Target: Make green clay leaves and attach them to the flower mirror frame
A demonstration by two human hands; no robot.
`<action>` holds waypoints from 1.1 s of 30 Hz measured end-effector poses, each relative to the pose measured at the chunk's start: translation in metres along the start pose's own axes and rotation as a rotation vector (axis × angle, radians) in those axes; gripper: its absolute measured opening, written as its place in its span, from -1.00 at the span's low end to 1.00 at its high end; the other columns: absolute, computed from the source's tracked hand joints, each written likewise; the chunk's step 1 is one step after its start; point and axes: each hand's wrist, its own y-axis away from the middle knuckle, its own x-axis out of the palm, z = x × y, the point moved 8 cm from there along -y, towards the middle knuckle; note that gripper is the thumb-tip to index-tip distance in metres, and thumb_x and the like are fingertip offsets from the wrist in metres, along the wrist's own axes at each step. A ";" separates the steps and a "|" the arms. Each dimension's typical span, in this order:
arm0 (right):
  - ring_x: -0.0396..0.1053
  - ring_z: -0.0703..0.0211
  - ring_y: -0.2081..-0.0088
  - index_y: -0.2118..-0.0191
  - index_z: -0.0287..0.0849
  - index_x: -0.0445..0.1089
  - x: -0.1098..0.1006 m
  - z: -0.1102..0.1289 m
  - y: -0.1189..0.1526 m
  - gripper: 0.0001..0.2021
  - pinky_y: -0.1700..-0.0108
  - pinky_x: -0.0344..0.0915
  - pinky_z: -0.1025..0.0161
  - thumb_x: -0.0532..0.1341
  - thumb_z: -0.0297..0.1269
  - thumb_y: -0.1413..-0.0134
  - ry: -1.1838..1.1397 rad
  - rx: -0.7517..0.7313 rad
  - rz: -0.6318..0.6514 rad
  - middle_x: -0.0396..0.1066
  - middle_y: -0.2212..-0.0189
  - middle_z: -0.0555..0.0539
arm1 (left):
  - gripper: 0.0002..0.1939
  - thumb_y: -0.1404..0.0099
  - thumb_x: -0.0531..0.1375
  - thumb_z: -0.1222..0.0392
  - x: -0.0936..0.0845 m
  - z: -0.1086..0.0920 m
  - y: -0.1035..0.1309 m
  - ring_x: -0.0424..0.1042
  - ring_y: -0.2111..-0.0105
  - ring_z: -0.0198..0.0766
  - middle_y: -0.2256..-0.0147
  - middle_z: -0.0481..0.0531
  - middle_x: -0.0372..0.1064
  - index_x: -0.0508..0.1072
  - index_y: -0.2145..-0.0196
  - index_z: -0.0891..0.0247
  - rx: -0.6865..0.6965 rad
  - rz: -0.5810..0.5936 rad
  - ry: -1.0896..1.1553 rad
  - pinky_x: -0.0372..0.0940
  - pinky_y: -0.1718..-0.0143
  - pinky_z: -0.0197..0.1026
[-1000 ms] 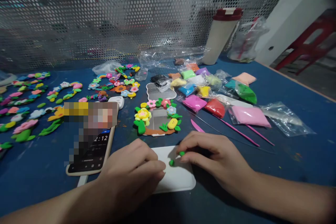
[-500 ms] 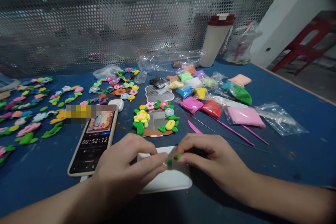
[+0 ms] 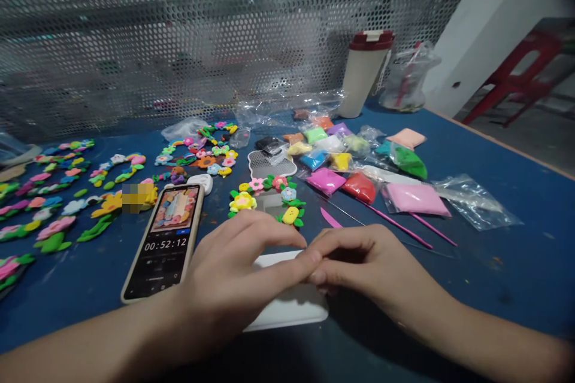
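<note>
My left hand (image 3: 245,269) and my right hand (image 3: 371,266) meet at the fingertips over a white slab (image 3: 290,310). The right thumb and index finger are pinched together; the small piece of green clay seen there a moment earlier is now hidden by the fingers. Bent over the slab, my left hand has its thumb pressed against the right fingertips, and whatever it holds is out of sight. Just beyond the hands lies a small mirror frame (image 3: 291,214) decorated with clay flowers and leaves, its lower edge covered by my left hand.
A phone (image 3: 164,260) showing a timer lies left of my hands. Several flower-decorated frames (image 3: 119,169) spread across the left. Colored clay packets (image 3: 417,198), a pink tool blade (image 3: 331,217) and thin pink sticks (image 3: 399,226) lie right. A tumbler (image 3: 363,81) stands behind.
My left hand has moved right, and its thumb now touches the right fingertips. The green clay bits between the hands have gone out of sight. The view has shifted slightly.
</note>
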 end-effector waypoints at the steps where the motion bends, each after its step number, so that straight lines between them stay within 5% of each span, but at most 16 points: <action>1: 0.29 0.41 0.53 0.43 -0.09 0.57 0.000 -0.002 0.000 -0.93 0.45 0.22 0.46 0.37 -0.40 0.11 -0.030 0.010 0.008 0.46 0.58 0.11 | -0.84 -0.34 0.13 0.23 0.000 -0.001 0.001 0.43 0.38 -0.33 0.41 -0.07 0.47 0.52 0.33 0.18 0.012 -0.008 0.023 0.36 0.36 -0.32; 9: 0.35 0.39 0.54 0.38 -0.17 0.56 0.006 -0.013 -0.004 -0.92 0.41 0.29 0.42 0.37 -0.32 0.08 -0.221 0.087 0.071 0.45 0.60 0.05 | -0.85 -0.24 0.23 0.35 0.008 0.009 0.009 0.39 0.29 -0.30 0.30 -0.01 0.40 0.51 0.23 0.20 -0.054 -0.019 0.189 0.34 0.27 -0.26; 21: 0.34 0.36 0.58 0.48 -0.21 0.56 0.004 -0.018 -0.003 -0.88 0.44 0.28 0.40 0.39 -0.27 0.12 -0.193 0.107 0.084 0.44 0.65 0.04 | -0.89 -0.28 0.20 0.23 0.010 0.011 0.011 0.42 0.23 -0.26 0.21 0.00 0.43 0.54 0.29 0.10 -0.159 0.018 0.172 0.40 0.25 -0.21; 33: 0.41 0.31 0.44 0.21 -0.12 0.56 0.013 -0.018 0.001 -0.80 0.30 0.32 0.36 0.33 -0.33 0.02 -0.198 0.112 0.184 0.52 0.48 0.02 | -0.91 -0.32 0.17 0.21 0.004 0.005 0.011 0.44 0.27 -0.27 0.29 -0.02 0.49 0.48 0.25 0.14 -0.084 0.032 0.156 0.38 0.25 -0.21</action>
